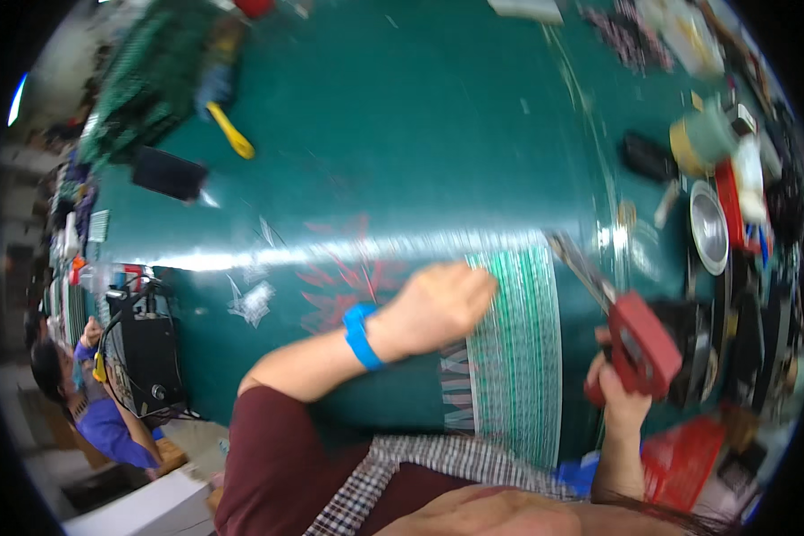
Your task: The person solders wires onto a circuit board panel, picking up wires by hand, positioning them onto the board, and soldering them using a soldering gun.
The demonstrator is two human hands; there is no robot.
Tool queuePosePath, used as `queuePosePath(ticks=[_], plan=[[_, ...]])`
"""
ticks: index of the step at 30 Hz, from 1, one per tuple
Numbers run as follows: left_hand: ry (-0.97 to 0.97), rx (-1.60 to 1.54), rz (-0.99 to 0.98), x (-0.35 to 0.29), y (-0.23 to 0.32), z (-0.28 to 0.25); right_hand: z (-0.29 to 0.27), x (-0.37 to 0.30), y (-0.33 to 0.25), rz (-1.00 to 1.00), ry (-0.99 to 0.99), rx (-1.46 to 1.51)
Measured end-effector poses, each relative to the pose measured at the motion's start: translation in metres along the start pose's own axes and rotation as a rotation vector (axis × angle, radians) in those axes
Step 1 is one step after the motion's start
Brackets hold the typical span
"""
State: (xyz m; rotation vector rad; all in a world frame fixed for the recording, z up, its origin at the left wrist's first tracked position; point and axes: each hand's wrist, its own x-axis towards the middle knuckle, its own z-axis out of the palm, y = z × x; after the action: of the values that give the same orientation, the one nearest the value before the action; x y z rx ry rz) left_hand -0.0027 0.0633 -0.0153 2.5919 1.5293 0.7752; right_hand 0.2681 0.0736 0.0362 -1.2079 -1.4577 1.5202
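A stack of green-and-white striped woven strips lies on the green table, running toward my body. My left hand, with a blue band at the wrist, is closed over the left edge of the strips near their far end. Whatever its fingers hold is hidden and blurred. In my right hand, to the right of the strips, is a red hand tool with a long, narrow metal end. That end points away and to the left, its tip close to the far right corner of the strips.
Red and clear scraps lie left of the strips. Farther left are a dark phone, a yellow-handled tool and a black box. At right stand a metal bowl and a tape roll. Another person sits far left.
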Motion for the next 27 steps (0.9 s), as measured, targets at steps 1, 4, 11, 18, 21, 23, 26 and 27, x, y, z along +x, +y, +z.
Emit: queuePosePath(ticks=[1, 4, 11, 18, 21, 23, 26, 27], plan=[[-0.01, -0.005, -0.004, -0.005, 0.002, -0.002, 0.001, -0.003, 0.0, 0.05, -0.017, -0.097], [-0.052, 0.01, -0.018, -0.001, -0.006, -0.005, 0.009, 0.002, -0.001, 0.049, -0.055, -0.007], [-0.033, 0.0, 0.019, 0.001, -0.003, 0.008, 0.005, -0.015, 0.0, 0.214, -0.121, 0.12], [-0.049, 0.019, 0.047, -0.005, 0.001, 0.006, 0.007, -0.024, 0.004, 0.295, -0.111, 0.137], [-0.074, 0.044, 0.08, -0.005, 0.0, 0.005, 0.006, -0.024, 0.005, 0.295, -0.124, 0.129], [-0.069, 0.018, 0.075, -0.003, -0.001, 0.004, 0.007, -0.024, 0.006, 0.295, -0.113, 0.134], [-0.04, -0.031, 0.056, -0.005, -0.005, 0.007, 0.008, -0.021, 0.006, 0.29, -0.106, 0.131], [-0.041, -0.03, 0.055, -0.005, -0.006, 0.008, 0.008, -0.02, 0.006, 0.285, -0.105, 0.12]])
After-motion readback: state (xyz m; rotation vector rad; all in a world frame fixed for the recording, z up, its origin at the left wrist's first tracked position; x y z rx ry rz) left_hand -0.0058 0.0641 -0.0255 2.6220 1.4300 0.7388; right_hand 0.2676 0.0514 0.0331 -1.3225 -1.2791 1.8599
